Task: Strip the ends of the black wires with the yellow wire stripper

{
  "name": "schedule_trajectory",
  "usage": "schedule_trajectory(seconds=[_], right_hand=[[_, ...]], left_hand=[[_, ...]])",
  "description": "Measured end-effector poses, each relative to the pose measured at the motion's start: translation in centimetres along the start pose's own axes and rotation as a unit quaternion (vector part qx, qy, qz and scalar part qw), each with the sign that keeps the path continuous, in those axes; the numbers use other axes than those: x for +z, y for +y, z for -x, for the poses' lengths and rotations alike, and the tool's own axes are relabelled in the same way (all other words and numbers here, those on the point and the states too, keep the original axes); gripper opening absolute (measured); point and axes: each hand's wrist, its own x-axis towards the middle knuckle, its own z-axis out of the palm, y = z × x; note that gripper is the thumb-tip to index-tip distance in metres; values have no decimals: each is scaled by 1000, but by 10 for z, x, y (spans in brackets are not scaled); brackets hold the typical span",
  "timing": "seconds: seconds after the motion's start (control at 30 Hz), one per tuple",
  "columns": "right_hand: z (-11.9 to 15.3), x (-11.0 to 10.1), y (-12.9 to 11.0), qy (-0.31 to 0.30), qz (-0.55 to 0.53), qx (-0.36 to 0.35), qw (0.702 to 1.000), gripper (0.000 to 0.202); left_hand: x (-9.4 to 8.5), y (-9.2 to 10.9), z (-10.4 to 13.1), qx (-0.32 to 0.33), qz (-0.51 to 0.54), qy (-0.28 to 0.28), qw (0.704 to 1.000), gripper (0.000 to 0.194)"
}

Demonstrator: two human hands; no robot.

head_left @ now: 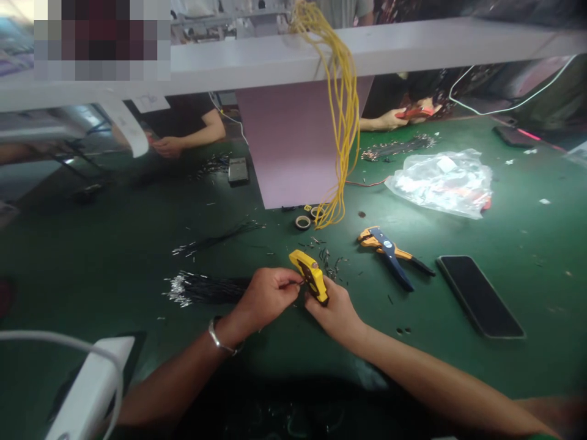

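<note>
My right hand (338, 310) is closed around a yellow-and-black hand tool (310, 275), which looks like a wire stripper, held upright above the green table. My left hand (270, 296) pinches a thin dark wire (300, 283), its tip at the side of the tool. Where the wire's tip sits in the tool is too small to tell. Beneath and beside my left hand lies a bundle of black wires (206, 288) with shiny ends. Short black offcuts (331, 263) are scattered just beyond the tool.
Blue-and-orange pliers (389, 250) and a phone (479, 296) lie to the right. Yellow wires (346, 122) hang from the shelf (206, 64) beside tape rolls (302, 222). Farther back is a plastic bag (443, 183). Co-workers' hands (169, 146) show across the table. A white power strip (94, 388) is near left.
</note>
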Motion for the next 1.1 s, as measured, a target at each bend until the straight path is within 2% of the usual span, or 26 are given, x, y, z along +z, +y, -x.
schedule_trajectory(seconds=[0.33, 0.47, 0.63, 0.9, 1.1], right_hand=[[0, 2, 5, 23, -23, 19, 999, 10], [-1, -5, 3, 18, -85, 32, 996, 12], [-4, -13, 4, 44, -159, 47, 985, 20], [9, -8, 1, 16, -171, 36, 985, 21], [4, -23, -11, 42, -266, 24, 963, 25]], left_hand=[[-1, -5, -4, -44, 49, -7, 998, 13], [-2, -1, -6, -76, 59, 2, 995, 13], [-3, -1, -7, -88, 57, -2, 995, 15], [-14, -8, -9, -68, 52, 26, 996, 25], [-23, -1, -9, -59, 102, 47, 992, 32]])
